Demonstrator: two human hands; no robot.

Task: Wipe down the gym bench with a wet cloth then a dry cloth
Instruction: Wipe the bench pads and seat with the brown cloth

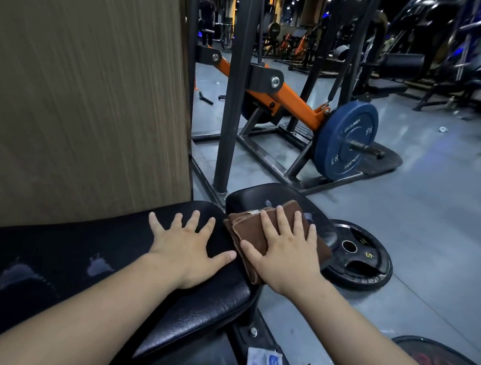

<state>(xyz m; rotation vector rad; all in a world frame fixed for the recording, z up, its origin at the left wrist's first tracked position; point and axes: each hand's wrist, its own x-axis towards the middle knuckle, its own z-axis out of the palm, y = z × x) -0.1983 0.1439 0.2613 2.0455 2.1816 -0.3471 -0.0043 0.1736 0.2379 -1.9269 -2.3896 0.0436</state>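
Observation:
The black padded gym bench (pixel 65 257) runs across the lower left, its vinyl worn in pale patches, with a separate black seat pad (pixel 261 195) just beyond its end. A folded brown cloth (pixel 248 227) lies over the gap between the two pads. My right hand (pixel 283 253) presses flat on the cloth, fingers spread. My left hand (pixel 187 246) rests flat on the bench pad right beside it, fingers apart, holding nothing.
A black weight plate (pixel 368 265) lies on the grey floor right of the seat. Beyond stands an orange and black machine (pixel 290 99) with a blue plate (pixel 346 140). A wood-grain panel (pixel 86 92) rises at left. A white packet (pixel 264 362) lies below.

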